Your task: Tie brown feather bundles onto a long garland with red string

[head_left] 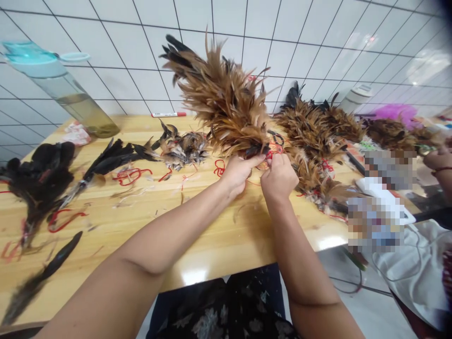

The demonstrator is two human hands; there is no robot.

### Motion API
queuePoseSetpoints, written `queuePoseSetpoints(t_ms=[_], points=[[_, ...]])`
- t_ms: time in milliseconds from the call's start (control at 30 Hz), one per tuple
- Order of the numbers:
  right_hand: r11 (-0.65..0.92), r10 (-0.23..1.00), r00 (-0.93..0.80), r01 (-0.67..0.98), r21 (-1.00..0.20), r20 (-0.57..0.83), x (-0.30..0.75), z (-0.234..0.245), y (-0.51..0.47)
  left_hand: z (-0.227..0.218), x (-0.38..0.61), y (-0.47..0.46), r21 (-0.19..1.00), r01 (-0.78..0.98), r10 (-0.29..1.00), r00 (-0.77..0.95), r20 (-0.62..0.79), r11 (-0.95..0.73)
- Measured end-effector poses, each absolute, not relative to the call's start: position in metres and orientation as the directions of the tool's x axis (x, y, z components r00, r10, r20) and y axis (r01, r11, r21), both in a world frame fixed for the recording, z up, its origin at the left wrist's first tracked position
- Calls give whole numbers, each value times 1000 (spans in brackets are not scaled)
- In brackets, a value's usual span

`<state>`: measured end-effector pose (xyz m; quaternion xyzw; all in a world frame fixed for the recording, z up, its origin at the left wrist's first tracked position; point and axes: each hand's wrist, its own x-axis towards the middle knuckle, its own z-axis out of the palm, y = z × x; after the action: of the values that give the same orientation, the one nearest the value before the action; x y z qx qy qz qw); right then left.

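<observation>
Hold the brown feather bundle [229,103] (likely light, soft) at its base: your left hand [240,173] clamps there, right hand [279,176] red string [276,149].

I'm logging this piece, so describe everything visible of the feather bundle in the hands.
The feather bundle is thick and bushy, with layered golden-brown feathers splaying outward and black ones at its far tip. It slants up and leftward over the wooden table. The left hand grips its near end; the right hand is closed beside it, at some red string. Any inner core is hidden.
</observation>
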<state>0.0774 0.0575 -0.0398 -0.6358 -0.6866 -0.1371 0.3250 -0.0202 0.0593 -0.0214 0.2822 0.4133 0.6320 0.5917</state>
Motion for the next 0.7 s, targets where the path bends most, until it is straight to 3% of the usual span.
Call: queuePoseSetpoints(t_ms=[200,333,433,567,633,700], points=[[170,739,-89,984,-56,668,74,-54,67,-9,-24,51,883,-460,972,-150,-183,95],[258,721,-161,965,-46,674,69,-58,68,-19,-28,60,879,-459,960,-163,-227,130],[322,732,-197,944,-76,653,62,-58,63,-28,-30,66,890,-452,958,-222,-181,63],[329,806,-126,908,-261,578,58,-59,61,-31,-34,72,927,-368,971,-240,-24,-68],[388,836,-109,812,-437,538,61,-60,65,-30,-41,73,952,-294,980,-197,22,-81],[435,874,-104,604,-667,475,68,-59,70,-28,-49,75,974,-207,987,-148,64,-94]])
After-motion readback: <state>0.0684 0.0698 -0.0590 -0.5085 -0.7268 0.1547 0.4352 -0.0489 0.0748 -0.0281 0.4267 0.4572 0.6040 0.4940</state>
